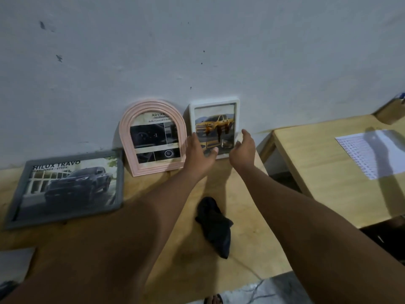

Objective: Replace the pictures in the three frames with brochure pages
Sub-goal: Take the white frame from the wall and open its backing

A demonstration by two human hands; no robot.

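Observation:
Three frames stand along the wall on a wooden table (245, 249). A grey frame (119, 178) on the left shows a dark pickup page. A pink arched frame (153, 110) in the middle holds a page of interior photos. A white frame (213, 102) on the right holds a yellow pickup page and leans upright against the wall. My left hand (198, 153) is at the white frame's lower left edge, fingers relaxed, thumb over its bottom. My right hand (243, 148) is open by its right edge; I cannot tell whether it touches.
A crumpled black cloth (215, 224) lies on the table between my forearms. A second wooden table (324, 172) stands to the right with a white printed sheet (372, 152) on it. A plain wall rises behind the frames. A gap separates the two tables.

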